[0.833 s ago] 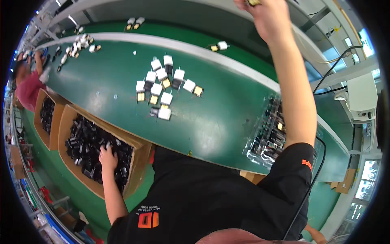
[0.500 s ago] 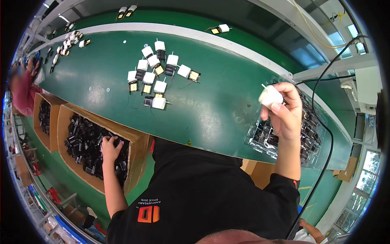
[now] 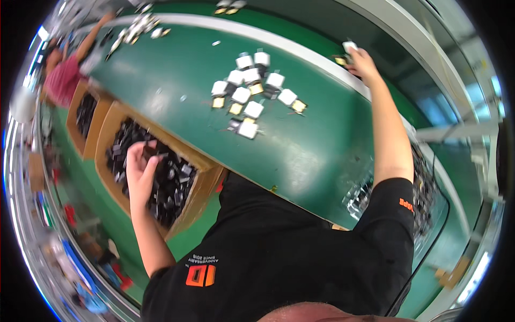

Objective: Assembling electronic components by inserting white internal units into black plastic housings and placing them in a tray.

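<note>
My left hand (image 3: pixel 140 167) is over the large cardboard box (image 3: pixel 103 163), its fingers curled around a small dark part (image 3: pixel 149 151). Below it the box is heaped with small black plastic parts (image 3: pixel 173 185). At full reach, my right hand (image 3: pixel 363 67) is over the far green strip beyond the pale rail. Its fingers close on a white block (image 3: pixel 350 46). Just beneath them shows a yellow-faced piece (image 3: pixel 340 61); blur hides whether it belongs to that block. A cluster of white-and-black units (image 3: pixel 252 76), some with yellow faces and thin wires, lies mid-bench.
The green bench (image 3: pixel 300 155) is bordered by a pale rail (image 3: pixel 300 47). Clear plastic trays (image 3: pixel 358 199) stand at right beside a black cable (image 3: pixel 429 252). A smaller box (image 3: pixel 75 121) of black parts sits left, near a person in red (image 3: pixel 63 85). More units (image 3: pixel 138 28) lie far left.
My right hand has moved from above the trays to the far strip beyond the rail. My left hand has lifted from the black parts with a dark piece. The whole view has shifted.
</note>
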The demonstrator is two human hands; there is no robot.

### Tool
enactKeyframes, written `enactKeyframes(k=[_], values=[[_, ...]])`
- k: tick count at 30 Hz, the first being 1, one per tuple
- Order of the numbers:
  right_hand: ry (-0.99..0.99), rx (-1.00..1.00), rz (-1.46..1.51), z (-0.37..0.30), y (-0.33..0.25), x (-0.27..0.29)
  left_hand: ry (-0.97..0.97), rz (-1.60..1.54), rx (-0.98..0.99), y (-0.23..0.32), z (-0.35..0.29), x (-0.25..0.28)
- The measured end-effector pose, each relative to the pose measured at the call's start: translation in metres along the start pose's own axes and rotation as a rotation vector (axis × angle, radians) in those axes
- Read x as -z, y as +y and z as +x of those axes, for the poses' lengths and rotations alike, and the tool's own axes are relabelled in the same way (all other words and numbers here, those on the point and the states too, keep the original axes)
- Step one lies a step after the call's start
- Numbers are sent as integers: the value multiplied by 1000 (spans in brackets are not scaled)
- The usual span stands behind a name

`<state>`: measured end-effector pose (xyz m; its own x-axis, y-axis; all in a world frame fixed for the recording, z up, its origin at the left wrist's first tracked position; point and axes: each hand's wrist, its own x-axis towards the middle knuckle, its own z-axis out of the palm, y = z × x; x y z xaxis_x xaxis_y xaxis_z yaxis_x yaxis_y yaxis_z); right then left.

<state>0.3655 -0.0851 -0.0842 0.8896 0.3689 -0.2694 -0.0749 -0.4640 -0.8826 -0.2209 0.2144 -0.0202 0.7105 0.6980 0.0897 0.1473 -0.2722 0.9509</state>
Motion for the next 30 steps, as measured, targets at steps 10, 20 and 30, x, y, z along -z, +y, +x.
enactKeyframes(k=[10, 20, 30], values=[[-114, 96, 324, -4, -9, -19, -355, -855, -345, 64, 33, -93], [-389, 346, 242, -109, -27, -92, -482, -1027, -82, 80, 36, -157], [-197, 362, 538, -305, -50, -14, -689, -1003, 241, 88, 23, -216]])
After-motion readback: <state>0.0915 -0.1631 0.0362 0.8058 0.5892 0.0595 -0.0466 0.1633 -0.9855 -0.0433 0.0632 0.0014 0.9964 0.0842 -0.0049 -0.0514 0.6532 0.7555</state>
